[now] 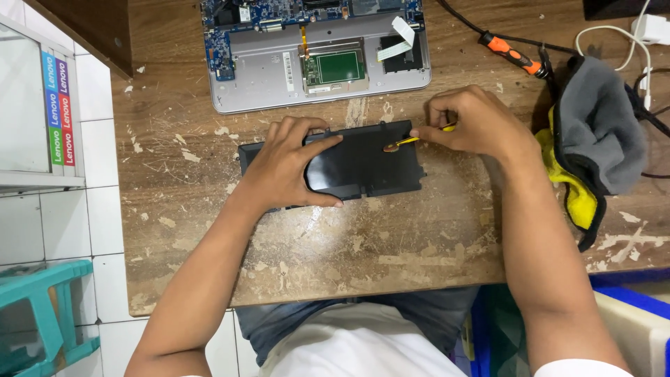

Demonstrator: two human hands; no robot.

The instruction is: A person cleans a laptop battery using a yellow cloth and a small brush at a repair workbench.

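Note:
A flat black laptop battery [370, 164] lies on the worn wooden table [363, 244]. My left hand [286, 164] presses down on its left half, fingers spread over the casing. My right hand [471, 122] pinches a small yellow pry tool [412, 142] whose tip rests on the battery's upper right part. Beyond the battery sits an opened silver laptop base [279, 80] with its blue circuit board and green touchpad board exposed.
An orange-handled screwdriver [513, 54] and black cables lie at the back right. A grey and yellow cloth [597, 132] is bunched at the right edge. White cables and a charger [652, 28] sit in the far right corner. A teal stool [45, 314] stands on the tiled floor at left.

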